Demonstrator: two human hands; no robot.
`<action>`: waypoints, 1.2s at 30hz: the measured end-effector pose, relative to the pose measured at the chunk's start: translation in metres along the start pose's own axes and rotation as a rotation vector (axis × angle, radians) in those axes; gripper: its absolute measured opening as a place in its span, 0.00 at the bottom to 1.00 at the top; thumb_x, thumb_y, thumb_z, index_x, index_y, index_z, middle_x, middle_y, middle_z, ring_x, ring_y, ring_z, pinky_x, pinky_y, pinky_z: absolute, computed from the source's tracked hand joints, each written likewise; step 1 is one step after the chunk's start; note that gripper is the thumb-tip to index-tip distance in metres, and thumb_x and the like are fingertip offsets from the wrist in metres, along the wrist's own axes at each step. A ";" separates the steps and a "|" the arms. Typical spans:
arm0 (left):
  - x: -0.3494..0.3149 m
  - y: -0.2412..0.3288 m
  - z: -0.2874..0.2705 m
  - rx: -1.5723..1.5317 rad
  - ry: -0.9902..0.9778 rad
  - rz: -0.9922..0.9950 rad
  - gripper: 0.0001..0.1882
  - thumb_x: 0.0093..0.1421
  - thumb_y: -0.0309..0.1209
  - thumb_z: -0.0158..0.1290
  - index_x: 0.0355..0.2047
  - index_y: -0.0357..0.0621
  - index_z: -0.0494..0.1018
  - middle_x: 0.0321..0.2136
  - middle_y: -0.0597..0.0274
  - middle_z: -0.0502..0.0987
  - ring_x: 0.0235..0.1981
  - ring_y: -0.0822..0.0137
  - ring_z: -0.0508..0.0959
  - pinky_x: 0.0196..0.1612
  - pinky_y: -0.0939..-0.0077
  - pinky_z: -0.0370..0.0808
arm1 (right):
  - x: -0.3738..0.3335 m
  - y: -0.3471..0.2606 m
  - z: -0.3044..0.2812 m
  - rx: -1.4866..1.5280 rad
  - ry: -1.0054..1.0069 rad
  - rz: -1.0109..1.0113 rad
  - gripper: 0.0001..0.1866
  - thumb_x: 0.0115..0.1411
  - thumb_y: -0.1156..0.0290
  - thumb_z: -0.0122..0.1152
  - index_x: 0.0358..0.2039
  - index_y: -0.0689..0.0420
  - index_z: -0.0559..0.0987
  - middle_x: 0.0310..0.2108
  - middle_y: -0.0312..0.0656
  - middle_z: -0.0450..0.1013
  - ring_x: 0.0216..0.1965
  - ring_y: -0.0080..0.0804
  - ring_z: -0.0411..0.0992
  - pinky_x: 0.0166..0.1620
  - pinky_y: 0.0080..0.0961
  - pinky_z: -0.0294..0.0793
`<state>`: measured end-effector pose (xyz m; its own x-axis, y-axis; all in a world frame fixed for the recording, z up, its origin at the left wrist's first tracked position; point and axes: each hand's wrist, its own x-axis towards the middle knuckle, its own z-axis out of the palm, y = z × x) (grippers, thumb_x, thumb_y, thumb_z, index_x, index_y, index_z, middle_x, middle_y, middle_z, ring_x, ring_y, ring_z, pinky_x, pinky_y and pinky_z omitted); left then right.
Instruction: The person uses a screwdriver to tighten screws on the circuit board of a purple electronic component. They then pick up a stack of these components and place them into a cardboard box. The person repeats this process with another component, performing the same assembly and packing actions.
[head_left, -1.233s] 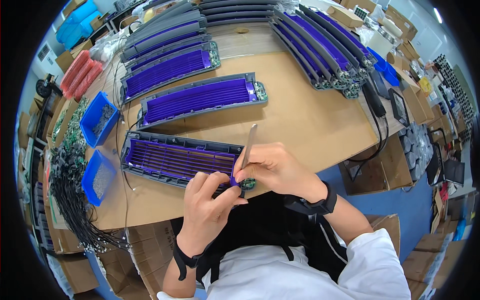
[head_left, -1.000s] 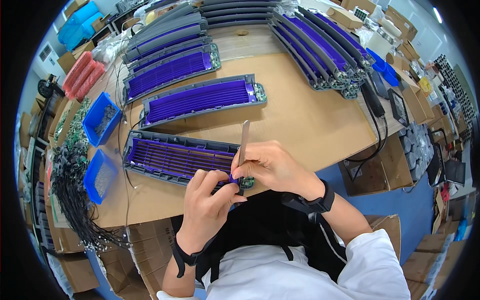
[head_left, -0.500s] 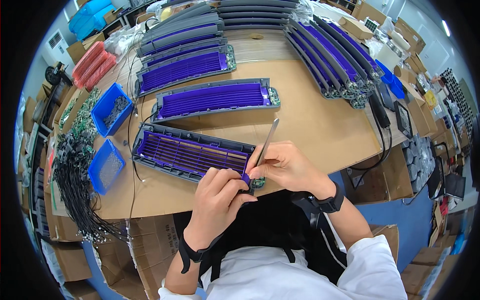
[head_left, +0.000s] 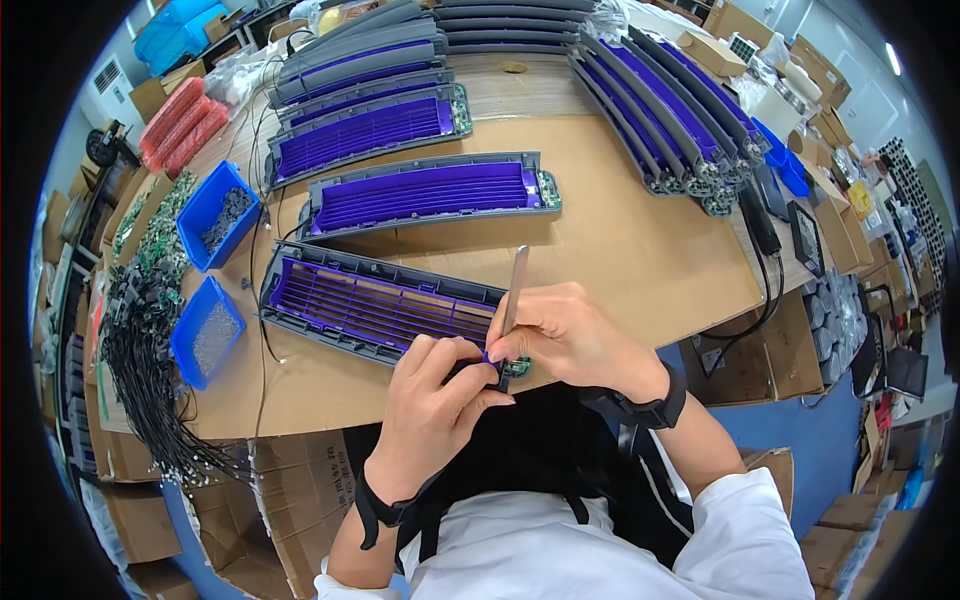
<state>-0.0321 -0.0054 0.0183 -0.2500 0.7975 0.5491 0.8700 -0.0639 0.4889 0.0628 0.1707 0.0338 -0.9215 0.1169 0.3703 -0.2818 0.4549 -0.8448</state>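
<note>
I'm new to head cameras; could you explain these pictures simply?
There is no machine: a person works bare-handed. Every picture comes from a wide fisheye camera on that person's head, looking down, so straight edges bend. The left hand grips the right end of the nearest grey-and-purple slatted housing; the right hand holds a slim metal tool there. The housing lies on brown cardboard. Beyond it are more slatted housings; to its left are two blue bins of small parts and a bundle of black cables.

blue floor (head_left: 825,432), pale wall (head_left: 868,92) at upper right, bright strip light (head_left: 892,57), wood-grained table (head_left: 548,92)
</note>
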 end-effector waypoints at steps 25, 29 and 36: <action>-0.002 -0.002 -0.001 0.069 0.013 0.066 0.14 0.51 0.39 0.63 0.33 0.43 0.78 0.33 0.59 0.73 0.34 0.57 0.69 0.36 0.65 0.67 | -0.037 -0.008 -0.004 -0.320 0.035 0.085 0.07 0.51 0.84 0.63 0.32 0.64 0.77 0.32 0.46 0.65 0.34 0.43 0.68 0.35 0.32 0.68; -0.005 -0.004 0.000 0.055 0.055 0.067 0.13 0.52 0.38 0.62 0.33 0.44 0.77 0.33 0.63 0.73 0.34 0.61 0.71 0.37 0.66 0.65 | -0.019 -0.017 0.004 -0.224 0.071 0.107 0.06 0.49 0.82 0.64 0.28 0.64 0.76 0.29 0.47 0.67 0.33 0.46 0.69 0.35 0.35 0.69; -0.020 -0.011 0.012 -0.093 0.175 -0.037 0.24 0.47 0.37 0.69 0.38 0.40 0.69 0.35 0.58 0.74 0.36 0.53 0.72 0.43 0.58 0.68 | 0.004 -0.024 0.025 -0.566 0.026 0.266 0.05 0.44 0.77 0.60 0.22 0.63 0.73 0.16 0.52 0.69 0.19 0.52 0.69 0.24 0.41 0.64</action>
<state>-0.0320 -0.0135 -0.0063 -0.3582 0.6845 0.6350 0.8179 -0.0979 0.5669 0.0588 0.1379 0.0459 -0.9319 0.3086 0.1904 0.1481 0.8033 -0.5768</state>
